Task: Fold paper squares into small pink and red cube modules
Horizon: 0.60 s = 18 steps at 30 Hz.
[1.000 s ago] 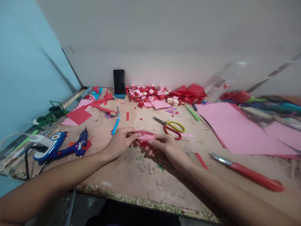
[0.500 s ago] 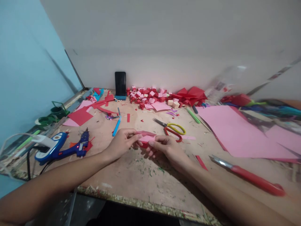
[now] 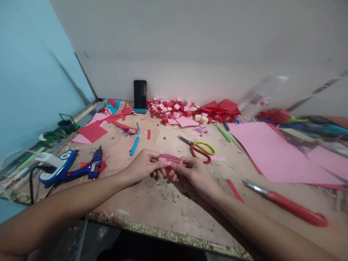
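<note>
A folded piece of pink paper [image 3: 170,158] with some red showing below is held between both hands above the middle of the table. My left hand [image 3: 148,165] pinches its left end with thumb and fingers. My right hand [image 3: 191,168] grips the right end, its thumb pressed on the front near the other thumb. The lower part of the paper is hidden by the fingers. Just beyond my right hand lie scissors [image 3: 197,148] with one yellow and one red handle. A blue pen-like tool [image 3: 135,144] rests beyond my left hand.
Small pink and red paper cubes [image 3: 174,110] are heaped by the wall, beside a phone [image 3: 140,95] standing upright. Large pink sheets [image 3: 272,152] and a red-handled knife [image 3: 296,208] lie on the right. A blue glue gun [image 3: 94,165] and white plug sit left. Paper scraps are scattered about.
The paper has been turned or folded between my fingers, so a narrow pink strip now faces up. My thumbs have come closer together.
</note>
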Motion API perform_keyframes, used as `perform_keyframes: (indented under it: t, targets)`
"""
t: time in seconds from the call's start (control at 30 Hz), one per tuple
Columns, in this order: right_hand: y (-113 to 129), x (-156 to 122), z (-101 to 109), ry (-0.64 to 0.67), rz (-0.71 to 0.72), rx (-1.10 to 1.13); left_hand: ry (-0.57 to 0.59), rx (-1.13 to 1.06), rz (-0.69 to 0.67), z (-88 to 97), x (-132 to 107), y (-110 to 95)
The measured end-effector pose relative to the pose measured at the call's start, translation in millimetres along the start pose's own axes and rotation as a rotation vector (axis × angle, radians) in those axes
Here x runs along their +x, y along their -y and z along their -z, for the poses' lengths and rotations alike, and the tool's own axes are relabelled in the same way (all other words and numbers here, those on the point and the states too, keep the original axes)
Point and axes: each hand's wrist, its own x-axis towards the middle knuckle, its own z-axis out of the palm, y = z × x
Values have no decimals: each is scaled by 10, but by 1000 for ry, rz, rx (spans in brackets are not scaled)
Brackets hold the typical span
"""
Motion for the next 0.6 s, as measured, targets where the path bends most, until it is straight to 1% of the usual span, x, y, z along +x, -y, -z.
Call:
perform_keyframes:
  t: [0.13,0.27,0.33,0.5,0.6]
  targets:
    - [21,-6,-8,11,-2,-3,-8,-11,-1,-14,-9,-12]
    - [28,-4,-10,51,-2,7,40,-23,-30,-29,-7,-7]
    - [13,2,-7,66,11,1,44,-25,-33,-35,-10,-3]
    - [-49,28,15,59,28,-7,36,-14,-6,-33,-21,9]
    - [-60,44,29,75,26,-7,62,-18,-10,-25,-22,11]
